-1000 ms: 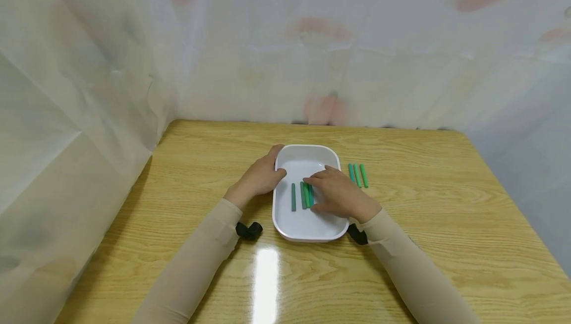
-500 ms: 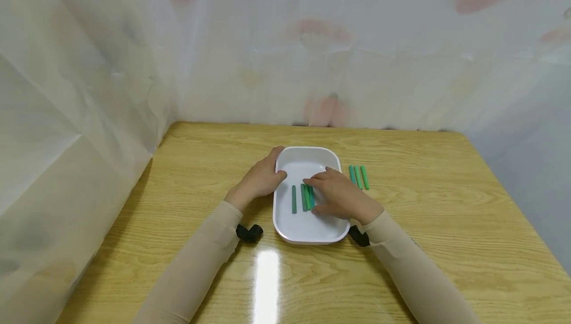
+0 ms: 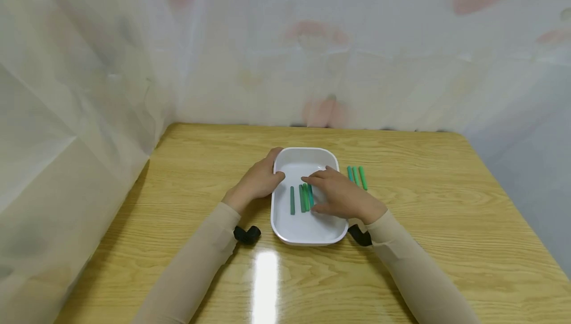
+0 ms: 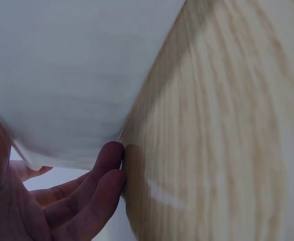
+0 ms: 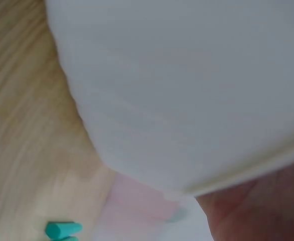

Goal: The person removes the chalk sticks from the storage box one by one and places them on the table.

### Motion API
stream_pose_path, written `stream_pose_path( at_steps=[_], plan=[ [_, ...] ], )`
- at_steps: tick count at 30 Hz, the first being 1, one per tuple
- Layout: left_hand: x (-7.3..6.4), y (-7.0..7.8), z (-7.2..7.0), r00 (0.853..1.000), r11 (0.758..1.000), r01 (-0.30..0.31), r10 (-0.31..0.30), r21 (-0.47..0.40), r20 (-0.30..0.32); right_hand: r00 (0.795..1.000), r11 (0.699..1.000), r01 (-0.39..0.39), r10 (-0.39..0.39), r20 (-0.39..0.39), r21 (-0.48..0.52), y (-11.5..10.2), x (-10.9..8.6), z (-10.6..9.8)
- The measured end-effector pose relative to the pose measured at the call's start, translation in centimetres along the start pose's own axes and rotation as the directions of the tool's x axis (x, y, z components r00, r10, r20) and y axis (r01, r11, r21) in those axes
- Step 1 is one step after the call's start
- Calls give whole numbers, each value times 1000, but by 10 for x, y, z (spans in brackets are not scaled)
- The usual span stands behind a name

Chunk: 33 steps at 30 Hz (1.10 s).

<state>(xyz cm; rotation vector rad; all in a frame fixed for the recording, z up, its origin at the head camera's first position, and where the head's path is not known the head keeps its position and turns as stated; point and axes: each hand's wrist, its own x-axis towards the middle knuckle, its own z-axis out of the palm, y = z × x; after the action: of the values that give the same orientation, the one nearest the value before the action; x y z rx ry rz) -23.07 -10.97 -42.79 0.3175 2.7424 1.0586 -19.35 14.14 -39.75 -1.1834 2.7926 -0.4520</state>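
At centre frame, a white, rounded-rectangular tray (image 3: 308, 228) held one slim dark-green stick (image 3: 292, 200) left of a close row of dark-green, bright-green and teal sticks (image 3: 306, 197). Setting these straight probably called for light fingertip pressure, since they could roll, and a steady tray. The left hand (image 3: 258, 179) clasped the left rim, thumb over the edge. The right hand (image 3: 341, 193) arched over the right rim, index and thumb apart near the row's opposite ends; any pinch could not be told.

Tray (image 3: 303, 229): near end reachable from above. Left hand (image 3: 258, 180) blocks left wall; right hand (image 3: 341, 194) overhangs right wall; sticks (image 3: 302, 198) occupy middle floor.
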Motion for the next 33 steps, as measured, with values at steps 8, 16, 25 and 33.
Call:
stream_pose_path(
  at_steps=[8, 16, 25, 33],
  plan=[
    [-2, 0, 0, 1000, 1000, 12, -12, -10, 3, 999, 999, -15, 17, -31, 42, 3, -6, -13],
    [0, 2, 1, 1000, 1000, 14, -15, -16, -3, 998, 997, -54, 57, -40, 59, 5, -12, -29],
    [2, 3, 2, 1000, 1000, 9, -9, -24, -3, 997, 996, -59, 63, -52, 68, 9, -17, -41],
    [1, 2, 3, 1000, 1000, 15, -15, -22, -4, 993, 992, -83, 90, -79, 91, 13, -23, -49]
  ],
)
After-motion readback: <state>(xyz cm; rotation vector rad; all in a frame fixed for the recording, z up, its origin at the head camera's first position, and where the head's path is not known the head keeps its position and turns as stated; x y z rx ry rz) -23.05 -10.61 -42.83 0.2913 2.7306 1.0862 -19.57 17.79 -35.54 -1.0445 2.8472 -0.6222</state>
